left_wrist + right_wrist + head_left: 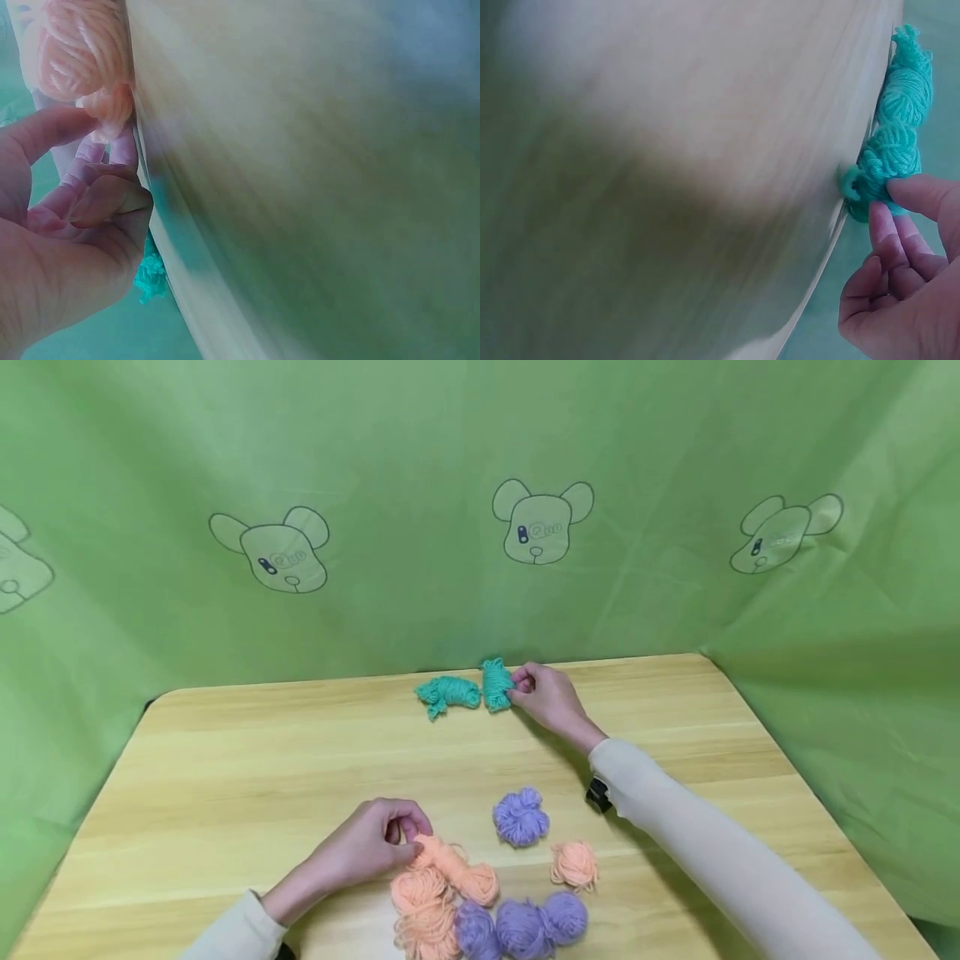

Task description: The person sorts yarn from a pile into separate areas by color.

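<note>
At the far edge of the table, my right hand [551,695] pinches the side of an upright green yarn skein [497,685]. A second green skein [448,693] lies just left of it. In the right wrist view, thumb and fingers meet on the green yarn [889,161]. Nearer to me, my left hand [372,841] pinches the upper left end of a peach yarn skein [467,872]. This skein lies slantwise beside other peach yarn [423,914]. The left wrist view shows the fingertips on the peach yarn's end [111,112].
Purple yarn balls [521,928] sit in a row at the near edge. A purple bundle [521,817] and a small peach ball [575,865] lie right of the left hand. Green cloth [420,610] hangs behind the wooden table [247,760].
</note>
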Action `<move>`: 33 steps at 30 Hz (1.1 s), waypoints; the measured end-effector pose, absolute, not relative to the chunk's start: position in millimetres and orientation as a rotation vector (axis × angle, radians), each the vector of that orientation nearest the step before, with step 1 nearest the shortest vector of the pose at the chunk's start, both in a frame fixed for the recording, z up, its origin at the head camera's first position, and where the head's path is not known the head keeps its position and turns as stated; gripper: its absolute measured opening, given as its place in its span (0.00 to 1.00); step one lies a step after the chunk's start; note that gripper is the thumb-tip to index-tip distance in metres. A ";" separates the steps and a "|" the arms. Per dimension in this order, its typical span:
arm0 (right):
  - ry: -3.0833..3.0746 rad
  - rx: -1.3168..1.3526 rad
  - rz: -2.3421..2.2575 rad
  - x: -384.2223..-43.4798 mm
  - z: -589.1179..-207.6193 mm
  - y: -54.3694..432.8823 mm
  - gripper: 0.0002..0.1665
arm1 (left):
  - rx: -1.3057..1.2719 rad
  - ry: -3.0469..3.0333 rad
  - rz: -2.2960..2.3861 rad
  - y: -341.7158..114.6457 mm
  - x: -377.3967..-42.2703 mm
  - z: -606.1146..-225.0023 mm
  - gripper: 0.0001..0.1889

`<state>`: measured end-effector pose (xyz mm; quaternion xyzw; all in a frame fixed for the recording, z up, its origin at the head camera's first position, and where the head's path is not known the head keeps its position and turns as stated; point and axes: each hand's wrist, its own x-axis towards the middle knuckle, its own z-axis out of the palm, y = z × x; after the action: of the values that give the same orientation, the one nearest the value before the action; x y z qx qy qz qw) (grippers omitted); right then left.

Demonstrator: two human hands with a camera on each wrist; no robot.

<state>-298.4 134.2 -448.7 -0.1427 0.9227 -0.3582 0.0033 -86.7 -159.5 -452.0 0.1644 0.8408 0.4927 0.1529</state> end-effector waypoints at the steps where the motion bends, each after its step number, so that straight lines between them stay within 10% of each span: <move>1: 2.895 -0.446 -1.125 -298.0 -449.1 134.3 0.14 | 0.470 2.411 1.414 -159.2 -86.2 -452.5 0.10; 33: 2.818 -0.418 -1.360 -276.0 -443.3 155.7 0.17 | 0.513 2.450 1.384 -157.4 -87.3 -456.8 0.11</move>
<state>-276.0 155.7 -443.3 -0.1326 0.8926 -0.4308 -0.0074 -87.3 -157.4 -456.8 0.1776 0.8481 0.4791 0.1402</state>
